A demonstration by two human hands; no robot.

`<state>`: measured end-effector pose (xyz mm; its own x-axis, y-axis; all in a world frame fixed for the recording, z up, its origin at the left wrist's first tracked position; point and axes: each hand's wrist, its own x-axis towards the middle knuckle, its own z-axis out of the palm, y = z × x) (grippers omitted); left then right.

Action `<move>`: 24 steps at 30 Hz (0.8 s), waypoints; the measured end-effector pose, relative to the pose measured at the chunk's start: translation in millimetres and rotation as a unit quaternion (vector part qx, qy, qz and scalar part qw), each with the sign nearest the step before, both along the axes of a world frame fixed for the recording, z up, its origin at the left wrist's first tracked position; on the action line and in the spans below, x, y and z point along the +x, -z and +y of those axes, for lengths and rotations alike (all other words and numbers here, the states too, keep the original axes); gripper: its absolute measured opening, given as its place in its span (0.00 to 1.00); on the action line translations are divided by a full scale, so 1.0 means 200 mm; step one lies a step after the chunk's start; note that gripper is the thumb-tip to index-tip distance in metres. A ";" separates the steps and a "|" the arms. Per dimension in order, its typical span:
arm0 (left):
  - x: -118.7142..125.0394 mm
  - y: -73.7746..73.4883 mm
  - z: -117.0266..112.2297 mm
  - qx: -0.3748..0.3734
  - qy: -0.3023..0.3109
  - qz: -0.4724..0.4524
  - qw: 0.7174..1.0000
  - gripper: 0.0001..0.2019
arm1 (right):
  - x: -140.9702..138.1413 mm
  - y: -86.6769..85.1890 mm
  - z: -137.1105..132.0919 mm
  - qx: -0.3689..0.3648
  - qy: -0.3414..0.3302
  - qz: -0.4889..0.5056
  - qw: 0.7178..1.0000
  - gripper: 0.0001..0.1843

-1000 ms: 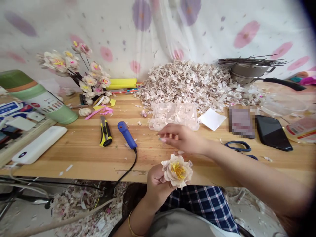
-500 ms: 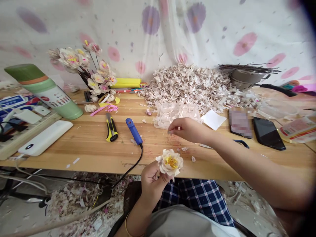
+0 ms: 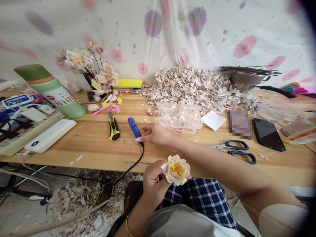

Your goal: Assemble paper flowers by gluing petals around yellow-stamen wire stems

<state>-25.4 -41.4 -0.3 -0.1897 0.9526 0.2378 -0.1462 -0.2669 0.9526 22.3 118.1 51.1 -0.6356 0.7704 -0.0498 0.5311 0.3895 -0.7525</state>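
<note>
The flat rectangular object (image 3: 240,122) on the wooden counter (image 3: 81,148) is blurred, and the left hand (image 3: 154,179) hides the lower part of the cream and yellow flower (image 3: 176,170).

A cream, seemingly wood-shaving flower (image 3: 176,170) with yellow stamens faces upward.

The right arm (image 3: 209,161) is stretched out across the body, and the right hand (image 3: 155,135) is held palm down with the fingers (image 3: 139,139) loosely curled. The left hand (image 3: 153,181) is held low and closed, its wrist bent upward.
</note>
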 end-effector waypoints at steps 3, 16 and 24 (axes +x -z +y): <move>-0.01 -0.01 0.00 -0.004 -0.012 0.002 1.000 0.16 | -0.08 0.00 0.01 -0.013 -0.010 -0.012 1.000 0.23; -0.01 0.00 -0.01 0.015 0.000 -0.006 1.000 0.14 | -0.21 -0.03 -0.02 -0.025 0.068 -0.076 0.995 0.12; -0.01 -0.03 -0.01 0.004 0.009 0.001 1.000 0.16 | 0.00 -0.12 -0.05 -0.018 0.122 0.014 0.992 0.14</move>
